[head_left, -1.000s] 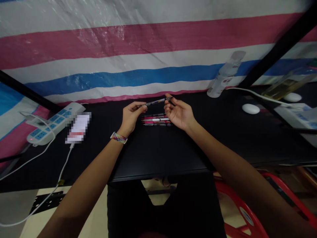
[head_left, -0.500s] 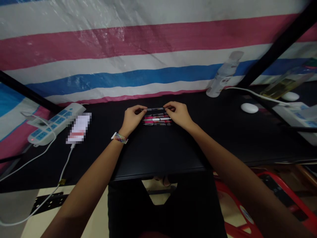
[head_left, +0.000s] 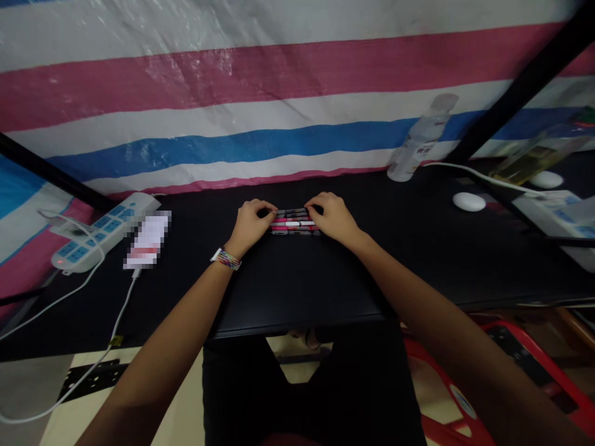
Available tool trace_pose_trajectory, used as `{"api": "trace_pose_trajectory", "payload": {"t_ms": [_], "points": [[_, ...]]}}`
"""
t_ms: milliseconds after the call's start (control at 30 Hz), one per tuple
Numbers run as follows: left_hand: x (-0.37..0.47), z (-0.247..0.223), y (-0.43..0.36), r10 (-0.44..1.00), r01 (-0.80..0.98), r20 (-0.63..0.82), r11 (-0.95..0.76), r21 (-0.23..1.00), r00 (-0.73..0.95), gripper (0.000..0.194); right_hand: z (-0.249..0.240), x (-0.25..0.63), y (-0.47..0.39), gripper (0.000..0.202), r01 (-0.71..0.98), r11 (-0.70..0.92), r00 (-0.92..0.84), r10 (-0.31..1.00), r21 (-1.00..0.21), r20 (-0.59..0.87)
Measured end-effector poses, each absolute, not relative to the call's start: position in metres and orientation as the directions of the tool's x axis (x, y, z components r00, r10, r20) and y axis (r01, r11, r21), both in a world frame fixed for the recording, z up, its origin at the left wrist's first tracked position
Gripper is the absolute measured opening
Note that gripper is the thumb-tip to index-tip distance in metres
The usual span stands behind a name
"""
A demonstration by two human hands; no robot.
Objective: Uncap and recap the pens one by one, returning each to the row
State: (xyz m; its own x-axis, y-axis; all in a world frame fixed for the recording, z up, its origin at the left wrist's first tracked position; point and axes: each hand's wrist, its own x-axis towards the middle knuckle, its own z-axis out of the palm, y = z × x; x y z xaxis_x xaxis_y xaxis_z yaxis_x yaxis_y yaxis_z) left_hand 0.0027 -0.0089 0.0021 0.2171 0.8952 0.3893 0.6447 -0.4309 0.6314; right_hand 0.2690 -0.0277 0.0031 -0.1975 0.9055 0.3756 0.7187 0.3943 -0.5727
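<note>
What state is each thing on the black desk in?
Left hand: pinching slim dark pen's left end
Right hand: pinching its right end
Pink and white pens: flat, side by side
White blue-socketed power strip: red light lit
Pixelated rectangular device: cable attached
Clear labelled plastic bottle: upright, capped
Clear bottle of yellow liquid: partly filled

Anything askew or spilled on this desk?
No spill or damage visible. The pens lie in a close row between the left hand and right hand. The bottle at right looks tilted, possibly lens distortion.
</note>
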Motion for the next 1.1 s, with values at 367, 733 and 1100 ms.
{"api": "trace_pose_trajectory", "payload": {"t_ms": [367,733,1100], "points": [[0.005,-0.003,-0.008,0.874,0.559,0.453,-0.468,0.685,0.176,0.018,-0.004,0.265,-0.025,0.022,0.587,0.395,-0.065,0.893,-0.707,0.445],[0.028,-0.011,-0.010,0.937,0.098,0.346,-0.349,0.932,0.045,0.035,-0.007,0.244,-0.025,0.015,0.056,0.271,0.069,0.959,-0.961,0.274],[0.035,-0.012,-0.012,0.946,0.023,0.323,-0.324,0.946,0.015,0.031,-0.011,0.241,-0.021,0.013,0.072,0.332,0.029,0.942,-0.940,0.335]]}}
